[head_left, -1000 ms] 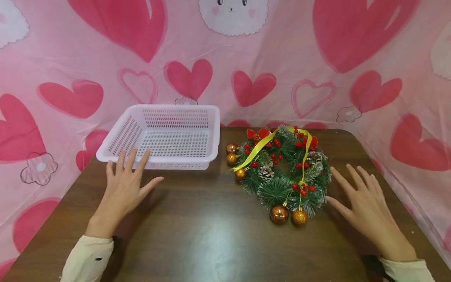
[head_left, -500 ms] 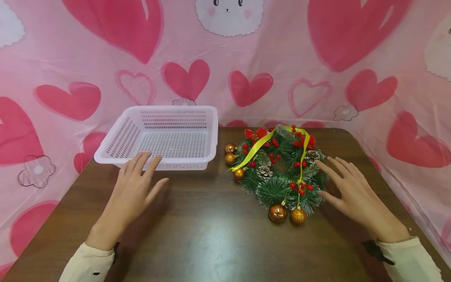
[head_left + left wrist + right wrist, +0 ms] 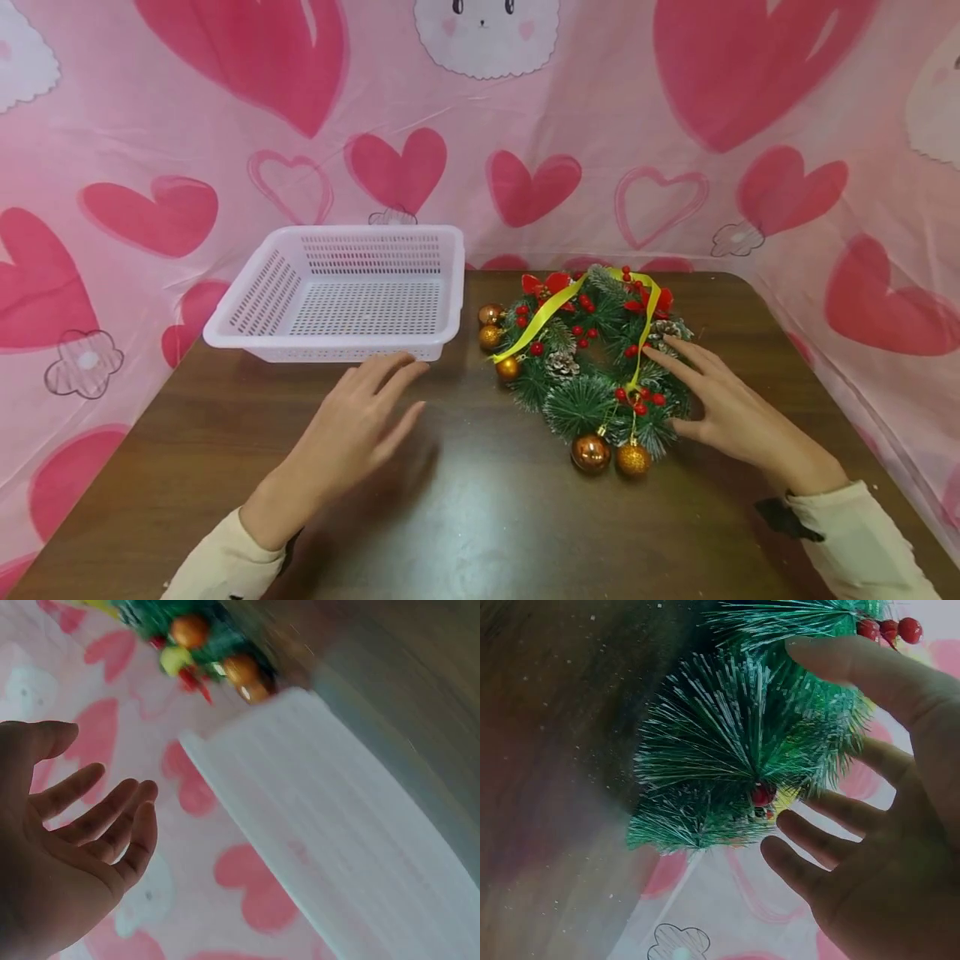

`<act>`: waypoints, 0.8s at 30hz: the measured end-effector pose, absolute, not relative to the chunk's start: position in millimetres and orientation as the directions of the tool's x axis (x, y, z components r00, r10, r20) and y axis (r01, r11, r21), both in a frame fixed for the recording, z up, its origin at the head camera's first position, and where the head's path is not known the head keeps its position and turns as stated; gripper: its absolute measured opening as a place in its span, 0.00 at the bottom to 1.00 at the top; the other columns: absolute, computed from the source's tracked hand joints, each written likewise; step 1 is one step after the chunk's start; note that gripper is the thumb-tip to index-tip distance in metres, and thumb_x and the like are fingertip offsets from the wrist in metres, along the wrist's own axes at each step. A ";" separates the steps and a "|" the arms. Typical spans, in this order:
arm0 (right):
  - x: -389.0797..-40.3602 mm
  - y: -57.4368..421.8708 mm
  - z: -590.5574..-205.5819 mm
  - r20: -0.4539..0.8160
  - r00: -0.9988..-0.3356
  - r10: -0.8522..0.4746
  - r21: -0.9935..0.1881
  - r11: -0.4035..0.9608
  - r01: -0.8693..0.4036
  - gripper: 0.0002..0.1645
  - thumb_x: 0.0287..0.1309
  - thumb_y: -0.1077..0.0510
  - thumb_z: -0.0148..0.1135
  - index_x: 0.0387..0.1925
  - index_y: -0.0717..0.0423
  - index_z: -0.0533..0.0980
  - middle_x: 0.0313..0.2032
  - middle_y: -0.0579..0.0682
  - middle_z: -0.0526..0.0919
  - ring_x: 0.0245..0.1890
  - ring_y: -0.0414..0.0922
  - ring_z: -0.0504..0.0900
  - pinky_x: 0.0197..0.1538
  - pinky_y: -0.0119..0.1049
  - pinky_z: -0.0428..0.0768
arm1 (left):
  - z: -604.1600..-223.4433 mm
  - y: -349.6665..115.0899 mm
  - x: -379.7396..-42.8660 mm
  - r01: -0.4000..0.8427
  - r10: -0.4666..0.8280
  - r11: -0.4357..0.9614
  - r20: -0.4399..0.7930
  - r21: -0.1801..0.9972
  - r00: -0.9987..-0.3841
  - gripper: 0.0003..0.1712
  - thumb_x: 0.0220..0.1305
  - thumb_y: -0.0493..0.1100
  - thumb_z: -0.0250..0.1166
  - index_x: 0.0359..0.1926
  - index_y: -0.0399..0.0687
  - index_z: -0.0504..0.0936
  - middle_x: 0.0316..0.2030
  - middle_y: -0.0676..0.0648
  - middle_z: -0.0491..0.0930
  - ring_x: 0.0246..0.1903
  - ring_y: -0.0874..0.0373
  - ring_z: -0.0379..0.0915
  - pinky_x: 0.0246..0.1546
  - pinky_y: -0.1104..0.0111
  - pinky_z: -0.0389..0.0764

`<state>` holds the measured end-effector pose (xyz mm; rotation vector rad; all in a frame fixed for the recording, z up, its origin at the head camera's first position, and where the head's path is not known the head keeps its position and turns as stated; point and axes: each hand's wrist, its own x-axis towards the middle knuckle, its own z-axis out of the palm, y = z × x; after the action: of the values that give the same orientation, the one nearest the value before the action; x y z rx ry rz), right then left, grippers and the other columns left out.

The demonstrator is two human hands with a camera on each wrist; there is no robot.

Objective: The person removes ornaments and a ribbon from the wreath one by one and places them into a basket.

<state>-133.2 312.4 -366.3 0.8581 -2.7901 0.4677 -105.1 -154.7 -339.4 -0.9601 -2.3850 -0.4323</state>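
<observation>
1. The round, green artificial-pine wreath with red berries (image 3: 581,407) lies on the dark brown wooden table (image 3: 517,533), to the right of the white, rectangular, perforated plastic basket (image 3: 330,342) and apart from it.
2. Your right hand (image 3: 731,412) has its grip spread over the wreath's right side (whether the fingers press the needles, you cannot tell).
3. Your left hand (image 3: 348,429) is in front of the basket, its grip loose and spread, pinching nothing.
4. Lifting right-handed alone would probably tip the wreath, since its left side would lack support.
5. The flat yellow ribbon (image 3: 557,312) lies slack near your right fingers; hooking it by accident could drag the wreath askew.
6. The round, shiny copper bauble (image 3: 591,454) dangles at the near edge; a careless knock could tug its thin cord loose.
</observation>
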 end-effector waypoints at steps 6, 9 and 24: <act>-131.6 308.8 -369.2 0.257 -0.837 -0.482 -0.233 0.810 -0.538 0.58 0.40 0.63 0.80 0.74 0.48 0.62 0.69 0.65 0.62 0.63 0.69 0.66 0.51 0.69 0.73 | -345.1 -120.0 -99.1 0.774 0.614 0.619 0.534 0.130 -0.581 0.23 0.64 0.46 0.67 0.58 0.43 0.78 0.54 0.44 0.77 0.50 0.51 0.75 0.49 0.57 0.78; -131.1 307.2 -371.1 0.261 -0.845 -0.467 -0.234 0.819 -0.524 0.56 0.42 0.63 0.79 0.73 0.49 0.63 0.69 0.66 0.62 0.62 0.69 0.67 0.50 0.68 0.74 | -348.6 -99.1 -96.8 0.797 0.638 0.575 0.507 0.186 -0.579 0.21 0.65 0.47 0.67 0.56 0.44 0.79 0.52 0.46 0.79 0.49 0.54 0.77 0.48 0.60 0.80; -122.7 302.0 -377.5 0.275 -0.872 -0.406 -0.273 0.836 -0.476 0.55 0.44 0.62 0.79 0.73 0.48 0.63 0.69 0.64 0.62 0.63 0.69 0.65 0.48 0.71 0.73 | -364.7 -1.3 -95.6 0.736 0.752 0.424 0.248 0.528 -0.611 0.14 0.66 0.47 0.67 0.50 0.49 0.82 0.36 0.54 0.79 0.29 0.70 0.71 0.30 0.82 0.69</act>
<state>-122.7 302.0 -377.5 0.6822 -2.8099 0.4976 -95.6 -1.3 -364.7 -1.3961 -2.6722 -0.9706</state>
